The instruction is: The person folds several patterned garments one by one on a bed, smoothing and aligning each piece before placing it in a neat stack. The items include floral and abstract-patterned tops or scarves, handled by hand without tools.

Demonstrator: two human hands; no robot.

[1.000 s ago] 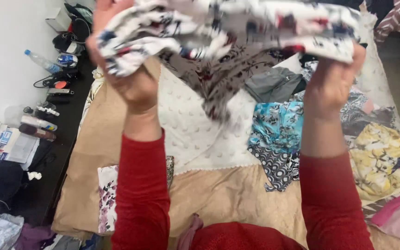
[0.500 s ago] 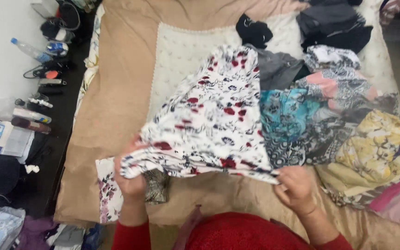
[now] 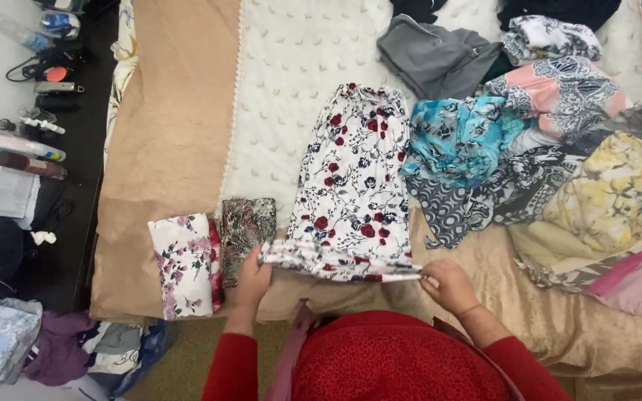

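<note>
1. On the tan bedspread (image 3: 172, 148), a white floral cloth garment with red and navy blossoms (image 3: 351, 178) lies flat.
2. The left hand (image 3: 253, 278) and the right hand (image 3: 447, 284) each seem to pinch its near hem.
3. Just beside the left hand sits a folded pink-flowered cloth (image 3: 183, 263).

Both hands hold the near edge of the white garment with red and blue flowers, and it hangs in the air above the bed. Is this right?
Not quite. In the head view, both the left hand and right hand hold the near edge of the floral garment, but it lies flat on the bed, not in the air.

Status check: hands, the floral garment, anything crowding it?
Left hand and right hand each pinch the near hem. White floral garment lies flat on the bed. Dark patterned folded piece close on its left, blue garment touching its right.
</note>
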